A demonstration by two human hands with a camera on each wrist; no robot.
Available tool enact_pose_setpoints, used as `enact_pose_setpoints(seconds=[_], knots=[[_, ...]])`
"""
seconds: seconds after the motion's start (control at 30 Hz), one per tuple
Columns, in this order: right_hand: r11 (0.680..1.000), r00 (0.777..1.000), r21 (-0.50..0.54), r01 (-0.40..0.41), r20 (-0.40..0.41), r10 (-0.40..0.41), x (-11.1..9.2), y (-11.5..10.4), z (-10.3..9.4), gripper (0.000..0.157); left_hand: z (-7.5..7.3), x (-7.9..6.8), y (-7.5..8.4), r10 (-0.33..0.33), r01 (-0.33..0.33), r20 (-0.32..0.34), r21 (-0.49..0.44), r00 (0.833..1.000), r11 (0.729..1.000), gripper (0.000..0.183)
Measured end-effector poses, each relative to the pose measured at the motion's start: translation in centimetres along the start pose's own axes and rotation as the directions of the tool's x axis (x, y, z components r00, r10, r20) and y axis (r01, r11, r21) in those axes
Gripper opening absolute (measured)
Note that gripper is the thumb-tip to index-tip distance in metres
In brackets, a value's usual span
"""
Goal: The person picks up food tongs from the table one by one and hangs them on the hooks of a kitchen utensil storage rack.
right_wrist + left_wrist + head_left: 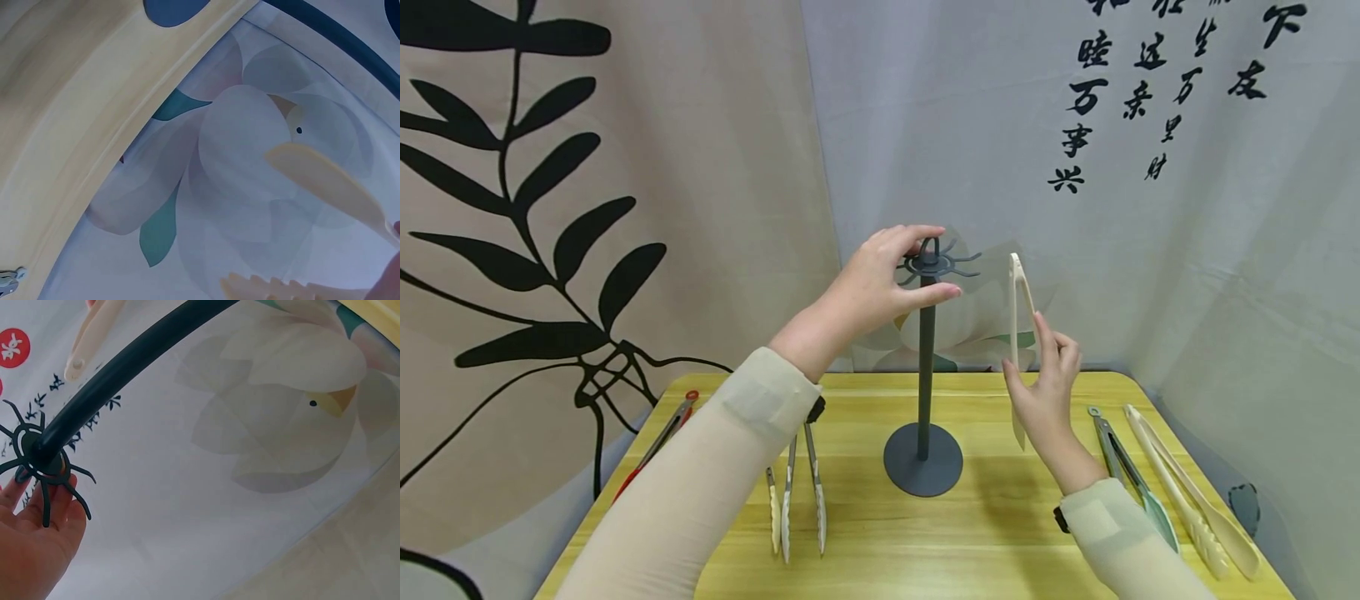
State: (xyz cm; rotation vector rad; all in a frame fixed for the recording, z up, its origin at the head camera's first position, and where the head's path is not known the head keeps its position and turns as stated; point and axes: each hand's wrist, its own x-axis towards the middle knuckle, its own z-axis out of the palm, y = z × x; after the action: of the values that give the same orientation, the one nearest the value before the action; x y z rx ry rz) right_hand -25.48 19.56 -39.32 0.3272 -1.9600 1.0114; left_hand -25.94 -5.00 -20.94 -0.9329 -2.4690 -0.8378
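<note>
A dark grey stand (927, 358) with a round base and a ring of curved hooks (962, 265) rises upright from the table. My left hand (880, 271) grips its top, fingers over the loop and thumb across the pole below the hooks. From beneath, the left wrist view shows those fingers behind the hook ring (47, 453). Right of the stand, my right hand (1047, 379) holds cream tongs (1014, 308) upright, hinge end up, apart from the hooks. One broad smooth tip (331, 184) and one scalloped tip (275, 289) show in the right wrist view.
On the wooden table (865, 533), red-trimmed tongs (662, 437) lie at the left, partly behind my left sleeve. Several pale-tipped tongs (818, 500) lie nearer the middle. Grey-green tongs (1131, 467) and another cream pair (1187, 487) lie at the right. Printed cloth (730, 167) hangs behind.
</note>
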Motion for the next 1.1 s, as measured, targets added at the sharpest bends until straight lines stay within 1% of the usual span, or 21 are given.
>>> enact_pose_setpoints(seconds=[0.2,0.47,0.63,1.1], knots=[[1.0,1.0,0.022,0.019,-0.014,-0.019,0.4,-0.5,0.3,0.08,-0.1,0.0,0.0,0.001,-0.001,0.002,0.019,1.0,1.0,0.074],[0.998,0.998,0.022,0.053,-0.045,-0.052,0.8,-0.8,0.5,0.079,0.0,0.0,0.2,0.012,-0.012,-0.006,0.031,1.0,0.999,0.073],[0.998,0.997,0.024,0.06,-0.059,-0.058,1.1,-1.2,0.7,0.079,0.0,0.0,0.2,0.013,-0.013,-0.003,0.04,1.0,0.999,0.074],[0.995,0.994,0.046,0.088,-0.065,-0.085,1.7,-1.8,1.0,0.078,0.3,0.2,0.3,0.011,-0.011,-0.003,0.057,1.0,0.998,0.074]])
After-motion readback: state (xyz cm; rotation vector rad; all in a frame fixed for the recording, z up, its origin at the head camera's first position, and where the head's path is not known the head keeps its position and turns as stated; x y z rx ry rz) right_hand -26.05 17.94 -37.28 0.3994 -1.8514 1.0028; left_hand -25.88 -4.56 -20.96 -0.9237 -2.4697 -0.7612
